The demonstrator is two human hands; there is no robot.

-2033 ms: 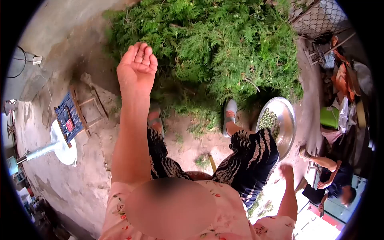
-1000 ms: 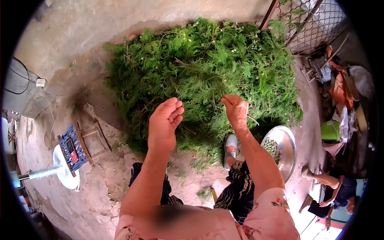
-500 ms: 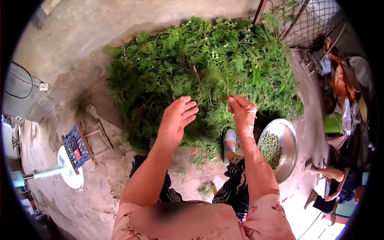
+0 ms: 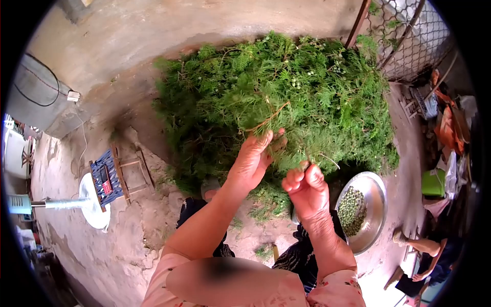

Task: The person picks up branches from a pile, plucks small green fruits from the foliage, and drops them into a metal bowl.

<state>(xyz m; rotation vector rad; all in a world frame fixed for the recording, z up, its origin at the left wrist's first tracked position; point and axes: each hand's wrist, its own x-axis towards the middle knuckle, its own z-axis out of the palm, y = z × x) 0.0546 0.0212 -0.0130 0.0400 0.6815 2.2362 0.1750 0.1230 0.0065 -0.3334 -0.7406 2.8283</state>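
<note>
My left hand (image 4: 253,157) is closed on a green sprig (image 4: 271,116) with a bare brown stem, at the near edge of a big heap of leafy branches (image 4: 220,92). To its right, my right hand (image 4: 308,192) has its fingers curled together beside the sprig's blurred foliage; what they hold, if anything, is too small to tell. Right of my right hand stands a metal basin (image 4: 377,215), with small green cones (image 4: 352,211) gathered in its left part.
A small stool (image 4: 108,178) and a white fan (image 4: 93,204) stand at the left. A seated person (image 4: 432,256) is at the lower right. Bags and a green container (image 4: 433,183) lie at the right, below a wire fence (image 4: 417,41).
My left hand has gone from open to closed on the sprig and moved right. My right hand has come lower, its fingers curled. The view has shifted slightly.
</note>
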